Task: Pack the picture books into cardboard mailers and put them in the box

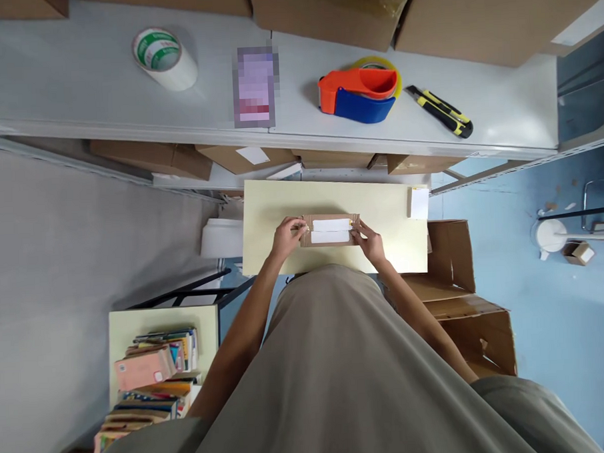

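A small brown cardboard piece (331, 243) lies on the pale yellow table in front of me, with fold lines at both ends. On it are two long white boxes or strips, a far one (332, 224) and a near one (330, 236), side by side. My left hand (286, 238) pinches the left end of the cardboard between thumb and fingers. At the opposite end, my right hand (371, 242) has its fingers closed on the edge, close to the white pieces. Whether the cardboard is a tray, sleeve or opened box I cannot tell.
A white box (418, 203) stands at the table's (271, 201) right end. The shelf above holds a tape roll (178, 70), an orange-blue tape dispenser (359, 94), a utility knife (442, 112) and a blurred object (254, 87). Books (145, 368) lie left; open cartons (480, 342) stand right.
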The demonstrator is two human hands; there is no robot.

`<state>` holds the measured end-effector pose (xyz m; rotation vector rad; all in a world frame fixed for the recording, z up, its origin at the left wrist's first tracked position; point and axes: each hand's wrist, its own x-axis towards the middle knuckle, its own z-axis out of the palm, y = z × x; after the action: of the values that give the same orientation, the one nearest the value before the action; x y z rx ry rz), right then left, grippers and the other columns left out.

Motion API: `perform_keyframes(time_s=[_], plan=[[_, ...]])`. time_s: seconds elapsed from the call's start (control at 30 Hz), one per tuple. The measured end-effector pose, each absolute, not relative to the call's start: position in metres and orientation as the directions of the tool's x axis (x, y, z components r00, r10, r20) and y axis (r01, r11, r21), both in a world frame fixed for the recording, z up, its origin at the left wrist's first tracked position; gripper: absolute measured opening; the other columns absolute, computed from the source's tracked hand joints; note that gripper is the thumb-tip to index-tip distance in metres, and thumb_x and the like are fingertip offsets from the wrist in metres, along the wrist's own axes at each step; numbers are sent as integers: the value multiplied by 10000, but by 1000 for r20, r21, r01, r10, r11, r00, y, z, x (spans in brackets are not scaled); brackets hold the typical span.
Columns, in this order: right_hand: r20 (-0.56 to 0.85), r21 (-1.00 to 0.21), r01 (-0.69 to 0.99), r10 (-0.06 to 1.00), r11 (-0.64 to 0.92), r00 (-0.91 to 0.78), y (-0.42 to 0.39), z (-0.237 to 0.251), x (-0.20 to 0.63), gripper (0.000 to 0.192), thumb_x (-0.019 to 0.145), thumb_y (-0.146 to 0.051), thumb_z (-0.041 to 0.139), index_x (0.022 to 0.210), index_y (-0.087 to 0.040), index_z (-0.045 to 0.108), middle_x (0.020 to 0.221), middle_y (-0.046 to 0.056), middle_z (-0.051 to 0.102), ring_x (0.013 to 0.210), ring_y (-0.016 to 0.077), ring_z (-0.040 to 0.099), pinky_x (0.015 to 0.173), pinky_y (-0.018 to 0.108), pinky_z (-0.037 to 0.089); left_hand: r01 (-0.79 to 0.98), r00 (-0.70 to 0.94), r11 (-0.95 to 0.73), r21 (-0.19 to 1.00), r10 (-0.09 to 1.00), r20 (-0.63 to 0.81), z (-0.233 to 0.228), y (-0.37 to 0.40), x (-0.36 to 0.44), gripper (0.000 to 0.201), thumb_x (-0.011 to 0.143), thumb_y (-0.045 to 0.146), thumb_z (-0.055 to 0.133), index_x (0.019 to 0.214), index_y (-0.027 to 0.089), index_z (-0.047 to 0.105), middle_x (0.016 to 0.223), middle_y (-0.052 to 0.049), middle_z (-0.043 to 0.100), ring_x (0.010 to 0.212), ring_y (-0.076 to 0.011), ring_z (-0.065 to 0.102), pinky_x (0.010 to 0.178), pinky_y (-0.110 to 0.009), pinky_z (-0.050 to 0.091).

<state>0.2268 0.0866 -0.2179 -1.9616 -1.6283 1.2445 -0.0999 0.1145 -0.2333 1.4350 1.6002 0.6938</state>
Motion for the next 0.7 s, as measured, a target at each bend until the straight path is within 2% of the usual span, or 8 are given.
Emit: perform_keyframes(time_s=[0.07, 0.2, 0.37, 0.43, 0.5, 0.6, 0.7], plan=[[-406, -721, 623, 913, -304, -24, 85, -218, 227, 470, 1120, -452, 595, 1534, -312, 770, 1810, 38, 510, 1260, 312, 849, 1136, 452, 690, 488, -5, 205, 848, 973, -232, -232, 115, -98, 154, 1009, 342, 696, 1064, 228, 784, 1201, -93, 772, 1078, -229, 797, 1056, -414, 688], [-383, -744, 602, 924, -292, -25, 84, -217, 226, 461, 1129, -462, 575, 1519, -311, 768, 1797, 29, 549, 1471, 318, 734, 1179, 465, 668, 504, -44, 221, 835, 972, -230, -227, 113, -92, 146, 1006, 295, 672, 1058, 221, 786, 1217, -100, 774, 1071, -233, 805, 1060, -425, 688], [-366, -754, 613, 926, -238, -90, 86, -211, 229, 438, 1118, -398, 574, 1504, -297, 756, 1786, 68, 563, 1333, 287, 801, 1126, 458, 708, 552, -29, 185, 813, 979, -203, -220, 110, -90, 144, 1017, 264, 664, 1075, 237, 793, 1216, -100, 782, 1087, -240, 793, 1082, -427, 678], [-354, -724, 666, 926, -182, -132, 89, -205, 232, 439, 1108, -364, 587, 1506, -282, 751, 1771, 108, 569, 1330, 314, 798, 1123, 503, 709, 593, 2, 166, 788, 978, -207, -214, 110, -93, 146, 992, 225, 691, 1082, 249, 804, 1231, -105, 789, 1091, -257, 793, 1110, -451, 668], [-319, -657, 749, 932, -85, -173, 95, -192, 235, 401, 1088, -338, 624, 1451, -276, 782, 1750, 143, 582, 1423, 373, 745, 1175, 590, 668, 654, 43, 144, 742, 973, -227, -201, 115, -94, 173, 952, 183, 730, 1080, 257, 820, 1261, -119, 796, 1178, -304, 788, 1156, -497, 647], [-124, -560, 812, 953, 164, -277, 119, -152, 239, 363, 1089, -350, 656, 1409, -257, 802, 1717, 177, 606, 1646, 423, 537, 1306, 673, 528, 704, 97, 55, 708, 980, -173, -166, 134, -91, 203, 986, 203, 721, 1143, 254, 839, 1389, -141, 777, 1374, -344, 732, 1234, -523, 597], [171, -454, 802, 921, 389, -350, 165, -91, 238, 479, 1137, -447, 601, 1551, -223, 691, 1750, 191, 561, 1720, 405, 419, 1376, 692, 411, 644, 143, -138, 753, 988, 59, -109, 169, -76, 250, 1063, 266, 671, 1259, 252, 825, 1496, -120, 751, 1435, -302, 706, 1286, -477, 556]])
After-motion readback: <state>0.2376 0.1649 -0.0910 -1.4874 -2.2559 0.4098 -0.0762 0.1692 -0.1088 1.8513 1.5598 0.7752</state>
